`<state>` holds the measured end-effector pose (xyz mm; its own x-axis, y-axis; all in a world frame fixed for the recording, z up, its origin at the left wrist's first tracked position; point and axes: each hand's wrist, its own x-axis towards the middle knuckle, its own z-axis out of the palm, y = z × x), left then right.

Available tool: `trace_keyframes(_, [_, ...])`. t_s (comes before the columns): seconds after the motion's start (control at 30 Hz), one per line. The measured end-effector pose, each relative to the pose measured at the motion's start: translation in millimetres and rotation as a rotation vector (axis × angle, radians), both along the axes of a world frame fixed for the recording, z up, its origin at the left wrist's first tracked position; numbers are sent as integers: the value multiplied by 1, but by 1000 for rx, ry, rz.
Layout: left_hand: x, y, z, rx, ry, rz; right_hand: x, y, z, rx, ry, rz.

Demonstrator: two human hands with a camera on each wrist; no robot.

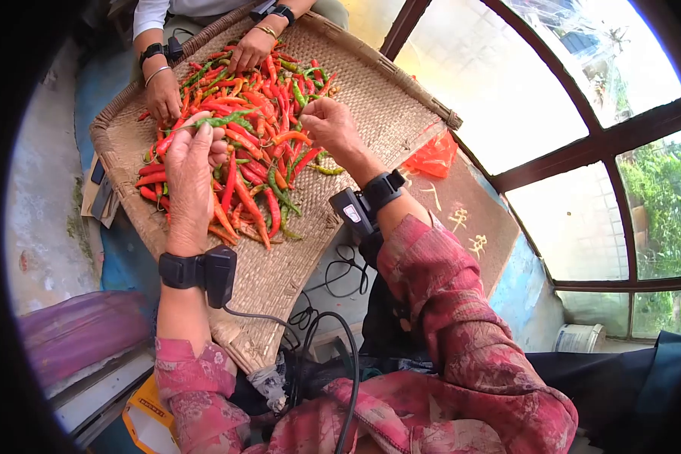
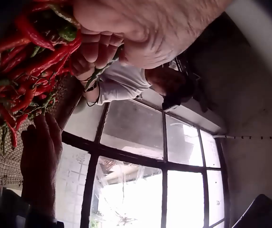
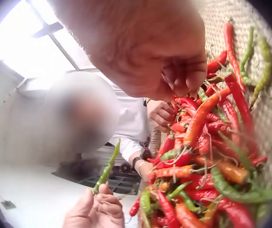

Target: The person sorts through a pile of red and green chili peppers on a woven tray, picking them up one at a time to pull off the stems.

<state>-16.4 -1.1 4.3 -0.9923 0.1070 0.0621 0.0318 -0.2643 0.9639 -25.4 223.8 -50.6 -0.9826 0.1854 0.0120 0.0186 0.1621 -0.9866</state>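
Note:
My left hand [image 1: 191, 163] pinches a green chili pepper [image 1: 227, 119] between thumb and fingers, above the left side of a heap of chilies. In the right wrist view this green chili [image 3: 108, 166] points upward out of the fingertips. My right hand [image 1: 331, 127] hovers at the right edge of the heap, fingers curled in toward the thumb, with nothing visible in them. Mostly red chilies [image 1: 246, 200], mixed with some green and orange ones, lie piled on a woven tray [image 1: 363, 64].
Across the tray, another person's two hands [image 1: 251, 51] touch the far side of the heap. A red plastic bag [image 1: 433, 155] lies by the tray's right edge. Black cables [image 1: 348, 333] hang near my lap. Framed windows [image 1: 499, 83] line the right side.

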Motion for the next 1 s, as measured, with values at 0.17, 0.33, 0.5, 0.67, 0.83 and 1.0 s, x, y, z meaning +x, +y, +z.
trace_keyframes(0.17, [-11,-16,-3,103,-102,99,4,-11,-23,872,160,108])
trace_keyframes(0.33, [-1,-4,3,-132,35,43,8,-18,1,881,258,78])
trace_keyframes(0.5, [20,20,0,-269,-30,-187,21,-32,28,366,297,229])
trace_keyframes(0.67, [19,20,-4,-269,14,-122,39,-40,34,186,190,472])
trace_keyframes(0.83, [3,-6,9,-130,-42,69,16,-16,10,633,323,302])
trace_keyframes(1.0, [-1,-11,8,-51,-72,146,11,-17,-13,976,419,268])
